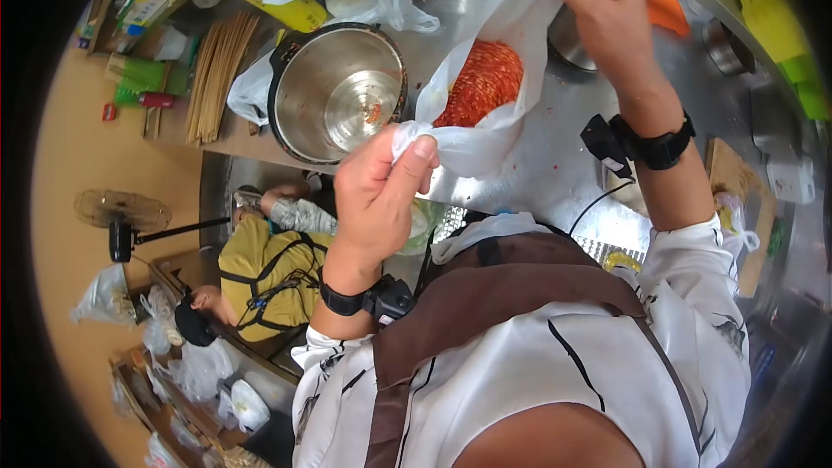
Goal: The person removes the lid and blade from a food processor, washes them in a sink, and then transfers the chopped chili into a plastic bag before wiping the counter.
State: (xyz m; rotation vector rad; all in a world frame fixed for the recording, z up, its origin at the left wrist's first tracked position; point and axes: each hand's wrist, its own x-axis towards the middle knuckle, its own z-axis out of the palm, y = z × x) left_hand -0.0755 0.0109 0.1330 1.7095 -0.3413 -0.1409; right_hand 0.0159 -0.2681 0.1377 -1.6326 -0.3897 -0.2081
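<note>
A white plastic bag [494, 143] hangs stretched between my two hands over the steel counter, its mouth held wide. Inside it lies a red, seedy mass like chopped chili [487, 82]. My left hand [381, 182] pinches the bag's near edge between thumb and fingers. The far edge is gripped by my right hand [602, 13], its thumb pressed on the plastic. Just left of the bag stands a deep steel pot [312, 95] with a dark rim. A few red bits stick to its bottom and wall.
A bundle of wooden sticks [217, 78] lies left of the pot, beside another plastic bag [251, 91]. A steel bowl [568, 39] is partly behind my right hand. A co-worker in a yellow top [269, 269] bends at lower left, near a fan [121, 212].
</note>
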